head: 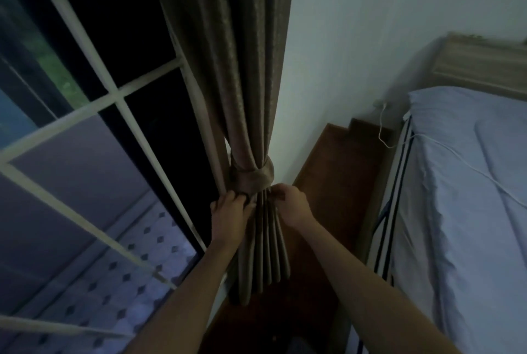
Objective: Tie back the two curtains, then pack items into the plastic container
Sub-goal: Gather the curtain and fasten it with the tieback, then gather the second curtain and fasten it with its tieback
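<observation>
A brown curtain (228, 62) hangs gathered into folds beside the window. A matching fabric tie-back (252, 175) is wrapped around its waist. Just under the band, my left hand (228, 215) grips the left side of the curtain folds with curled fingers. My right hand (292, 204) pinches the folds on the right side, level with the left. The pleats (265, 254) fall straight down between my forearms. No plastic container is in view.
A window with white bars (114, 94) fills the left. A white wall (356, 54) stands behind the curtain. A bed with a pale blue sheet (470, 182) and wooden headboard (482, 62) lies at the right. Brown floor (336, 182) and a white cable (383, 128) lie between.
</observation>
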`<action>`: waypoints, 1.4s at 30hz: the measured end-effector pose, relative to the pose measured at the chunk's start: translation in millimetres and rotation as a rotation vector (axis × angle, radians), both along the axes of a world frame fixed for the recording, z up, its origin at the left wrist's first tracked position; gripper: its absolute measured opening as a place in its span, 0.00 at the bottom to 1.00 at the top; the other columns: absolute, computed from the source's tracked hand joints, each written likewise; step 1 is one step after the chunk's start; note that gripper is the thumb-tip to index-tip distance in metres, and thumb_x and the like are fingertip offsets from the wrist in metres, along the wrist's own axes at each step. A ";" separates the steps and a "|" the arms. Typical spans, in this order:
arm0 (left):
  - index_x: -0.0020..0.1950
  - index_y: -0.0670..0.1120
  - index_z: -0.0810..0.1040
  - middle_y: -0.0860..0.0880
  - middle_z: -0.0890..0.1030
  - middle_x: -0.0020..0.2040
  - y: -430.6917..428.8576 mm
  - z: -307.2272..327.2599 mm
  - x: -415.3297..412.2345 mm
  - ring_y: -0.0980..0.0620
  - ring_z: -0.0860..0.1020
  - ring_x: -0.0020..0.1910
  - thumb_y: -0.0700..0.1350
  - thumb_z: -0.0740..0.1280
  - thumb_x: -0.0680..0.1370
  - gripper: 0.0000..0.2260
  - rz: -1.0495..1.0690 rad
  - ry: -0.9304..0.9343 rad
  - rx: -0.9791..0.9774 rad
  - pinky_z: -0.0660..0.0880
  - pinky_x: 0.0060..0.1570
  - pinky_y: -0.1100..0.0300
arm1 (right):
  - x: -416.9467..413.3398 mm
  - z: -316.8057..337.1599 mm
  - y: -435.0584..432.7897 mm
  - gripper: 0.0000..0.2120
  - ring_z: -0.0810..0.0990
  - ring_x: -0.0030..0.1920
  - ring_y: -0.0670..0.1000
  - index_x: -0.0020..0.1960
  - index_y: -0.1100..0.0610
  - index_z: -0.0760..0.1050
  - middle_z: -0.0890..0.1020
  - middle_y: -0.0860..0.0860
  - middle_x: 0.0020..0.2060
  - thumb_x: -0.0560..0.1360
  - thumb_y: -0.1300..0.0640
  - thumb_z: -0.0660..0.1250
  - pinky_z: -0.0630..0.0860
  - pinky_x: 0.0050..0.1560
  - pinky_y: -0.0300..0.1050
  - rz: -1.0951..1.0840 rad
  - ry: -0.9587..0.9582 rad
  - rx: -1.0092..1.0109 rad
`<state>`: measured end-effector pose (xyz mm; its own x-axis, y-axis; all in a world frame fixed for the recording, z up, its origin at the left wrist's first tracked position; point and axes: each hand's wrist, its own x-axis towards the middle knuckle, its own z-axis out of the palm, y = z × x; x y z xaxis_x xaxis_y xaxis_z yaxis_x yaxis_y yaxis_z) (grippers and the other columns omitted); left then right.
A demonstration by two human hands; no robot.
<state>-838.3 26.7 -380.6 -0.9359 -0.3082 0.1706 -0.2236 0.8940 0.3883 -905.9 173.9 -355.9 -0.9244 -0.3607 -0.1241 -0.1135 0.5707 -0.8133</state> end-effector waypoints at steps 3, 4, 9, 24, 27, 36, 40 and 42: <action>0.44 0.46 0.77 0.44 0.81 0.44 1.0 -12.9 1.7 0.42 0.77 0.49 0.47 0.66 0.77 0.06 0.019 -0.008 -0.013 0.69 0.48 0.51 | 3.6 -12.4 1.6 0.11 0.80 0.52 0.47 0.57 0.55 0.80 0.84 0.50 0.52 0.79 0.59 0.63 0.69 0.50 0.36 -0.018 0.035 -0.005; 0.43 0.45 0.77 0.44 0.81 0.42 2.0 -18.1 3.5 0.41 0.78 0.46 0.46 0.67 0.76 0.05 0.038 -0.025 -0.009 0.71 0.46 0.51 | 6.2 -17.7 0.8 0.11 0.81 0.51 0.46 0.58 0.54 0.80 0.84 0.49 0.52 0.79 0.59 0.62 0.70 0.50 0.36 -0.016 0.040 -0.010; 0.40 0.45 0.78 0.45 0.81 0.37 -2.1 -18.2 7.0 0.43 0.78 0.39 0.46 0.67 0.76 0.07 0.047 0.025 -0.019 0.73 0.40 0.53 | 4.2 -32.4 -6.6 0.15 0.82 0.52 0.52 0.61 0.52 0.78 0.84 0.51 0.52 0.78 0.61 0.60 0.78 0.54 0.51 0.038 0.093 -0.007; 0.52 0.44 0.79 0.45 0.80 0.45 -5.2 -70.0 79.7 0.46 0.78 0.40 0.54 0.59 0.81 0.16 0.307 -0.043 0.125 0.73 0.38 0.56 | 28.9 -82.8 9.1 0.21 0.80 0.36 0.54 0.40 0.55 0.76 0.80 0.53 0.34 0.79 0.41 0.56 0.79 0.39 0.52 0.430 -0.013 0.327; 0.55 0.44 0.78 0.46 0.79 0.49 -7.1 -80.8 122.7 0.47 0.77 0.44 0.54 0.58 0.81 0.15 0.402 -0.187 0.155 0.74 0.43 0.54 | 53.3 -90.3 -9.6 0.19 0.80 0.53 0.56 0.57 0.56 0.78 0.81 0.55 0.52 0.81 0.44 0.56 0.77 0.54 0.51 0.815 -0.093 0.497; 0.72 0.48 0.68 0.47 0.70 0.71 -7.8 -107.8 276.7 0.47 0.68 0.69 0.60 0.57 0.80 0.25 0.803 -0.500 0.253 0.66 0.66 0.51 | 127.3 -139.5 -72.9 0.34 0.59 0.75 0.58 0.73 0.60 0.64 0.62 0.59 0.75 0.78 0.36 0.55 0.58 0.72 0.51 1.150 0.126 0.744; 0.76 0.48 0.60 0.47 0.61 0.76 -3.6 -112.7 341.0 0.46 0.60 0.75 0.62 0.53 0.80 0.28 0.931 -0.586 0.300 0.59 0.71 0.48 | 164.0 -149.3 -92.6 0.37 0.53 0.77 0.58 0.77 0.58 0.57 0.54 0.57 0.78 0.78 0.34 0.53 0.54 0.74 0.54 1.278 0.200 0.852; 0.77 0.50 0.58 0.48 0.59 0.77 -1.3 -112.1 369.0 0.46 0.58 0.76 0.62 0.52 0.80 0.28 0.989 -0.587 0.333 0.58 0.71 0.45 | 184.2 -152.8 -100.4 0.37 0.52 0.77 0.58 0.77 0.56 0.57 0.55 0.56 0.78 0.78 0.33 0.52 0.55 0.74 0.57 1.318 0.242 0.877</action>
<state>-469.3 25.4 -492.7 -0.1769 -0.8862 -0.4282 -0.9781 0.1100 0.1765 -721.7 73.4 -508.7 -0.0676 -0.7844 -0.6165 -0.9529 0.2338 -0.1931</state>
